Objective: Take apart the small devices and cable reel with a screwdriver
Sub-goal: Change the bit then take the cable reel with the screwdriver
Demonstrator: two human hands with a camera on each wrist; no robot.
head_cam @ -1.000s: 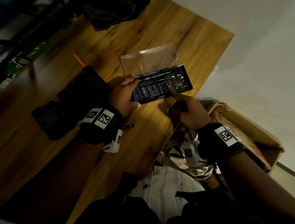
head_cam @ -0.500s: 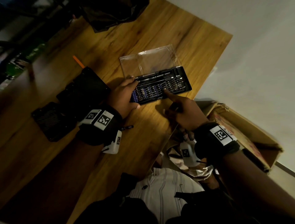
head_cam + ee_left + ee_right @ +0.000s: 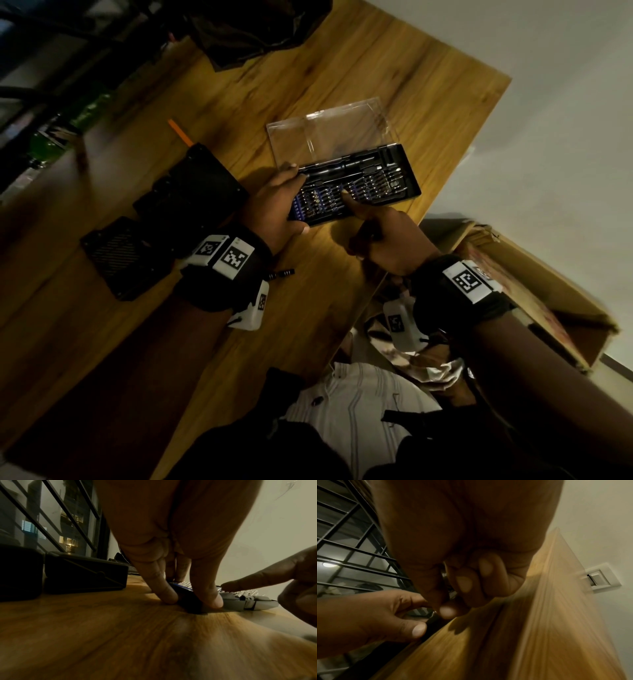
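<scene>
Black bit case [image 3: 407,171] in left hand [image 3: 277,205]

The table [image 3: 428,85] shows bare wood across its far right corner, beyond the clear lid [image 3: 329,137] of the open bit case [image 3: 397,178], and along the near edge below the left hand [image 3: 274,209]. The bit case lies close to the right edge, with both hands on it: the left hand holds its left end, the right hand [image 3: 387,240] points a finger into the bit rows. Two black devices [image 3: 191,192] stand just left of the left hand. A dark cloth [image 3: 246,31] covers the far edge. A cardboard box [image 3: 534,291] sits off the right edge.
</scene>
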